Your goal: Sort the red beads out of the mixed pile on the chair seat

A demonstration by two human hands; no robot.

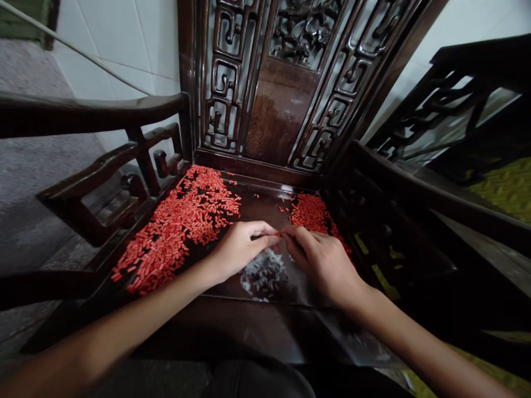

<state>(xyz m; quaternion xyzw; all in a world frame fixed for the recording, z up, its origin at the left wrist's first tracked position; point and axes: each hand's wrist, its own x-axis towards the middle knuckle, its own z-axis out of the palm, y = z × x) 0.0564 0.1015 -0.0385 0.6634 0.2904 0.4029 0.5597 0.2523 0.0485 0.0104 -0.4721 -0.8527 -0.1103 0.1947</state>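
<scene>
The left hand [244,247] and the right hand [321,257] meet at the fingertips, and both pinch a small red piece [279,234] (it is too tiny to see well). It is up over the dark, shiny seat [261,209] of a wooden chair. Just under the hands is a heap of white bits [265,271]. A big red pile [182,215] is on the left, and a smaller red pile [309,211] is on the right. Behind them stands the carved chair back [277,108].

Red pieces [166,237], scraps [265,271] on seat [261,207]
</scene>
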